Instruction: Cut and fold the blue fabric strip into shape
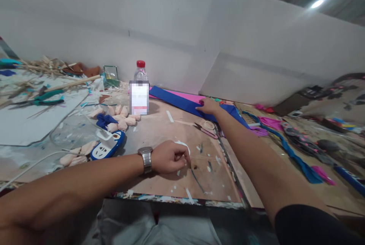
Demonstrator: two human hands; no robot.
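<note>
My left hand (168, 157), with a metal watch (146, 159) on its wrist, is low over the brown work surface with its fingers curled. A thin dark stem-like strip (197, 181) runs down from its fingertip, and a white curved strip (184, 144) lies just behind the knuckles. What the fingers hold, if anything, is hidden. My right hand (210, 107) reaches to the back of the table, its fingers closed at a long blue strip of paper or cloth (176, 101). Pink material (194, 98) shows behind it. Small scissors (205, 130) and a tape roll (209, 125) lie nearer me.
A red-capped bottle (140, 73) stands behind a blurred white box-like shape (139, 98). To the left are a blue-and-white power strip (108, 145), pale wrapped bundles (122, 123) and green pliers (42, 99). On the right lies a teal cloth strip (293, 154).
</note>
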